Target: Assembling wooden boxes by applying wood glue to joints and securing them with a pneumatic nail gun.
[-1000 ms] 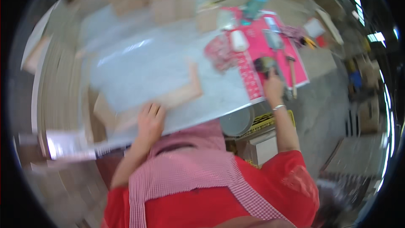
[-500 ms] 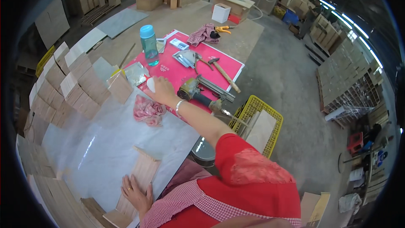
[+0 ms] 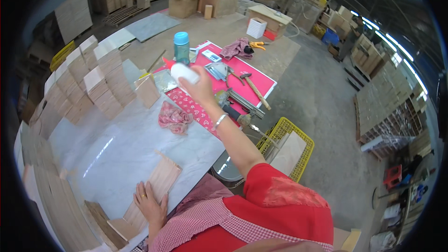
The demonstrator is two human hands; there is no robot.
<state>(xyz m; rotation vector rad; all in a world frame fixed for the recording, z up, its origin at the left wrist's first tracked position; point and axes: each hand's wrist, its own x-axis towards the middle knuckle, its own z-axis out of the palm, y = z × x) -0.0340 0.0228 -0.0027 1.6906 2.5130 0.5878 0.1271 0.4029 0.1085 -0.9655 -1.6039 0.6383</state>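
My right hand (image 3: 204,89) is closed around a white squeeze bottle (image 3: 184,73) with a red tip, lifted above the pink sheet and tilted with the tip toward the upper left. My left hand (image 3: 150,204) lies with fingers stretched out on a long pale wooden board (image 3: 164,176) at the near edge of the table. A short wooden piece (image 3: 123,228) adjoins the board's near end. Close to my right forearm lies a nail gun (image 3: 232,108), partly hidden by the arm. A crumpled pink rag (image 3: 174,117) sits on the pale tabletop (image 3: 112,154).
Stacked wooden blocks (image 3: 108,74) line the far left, with long boards (image 3: 46,177) along the left edge. On the pink sheet (image 3: 266,81) are a hammer (image 3: 256,91), pliers (image 3: 235,75) and a blue-capped water bottle (image 3: 181,49). A yellow crate (image 3: 305,156) stands right of the table.
My right hand has raised the white bottle off the pink sheet and brought it a little nearer. My left hand stays on the board. The whole view has shifted slightly.
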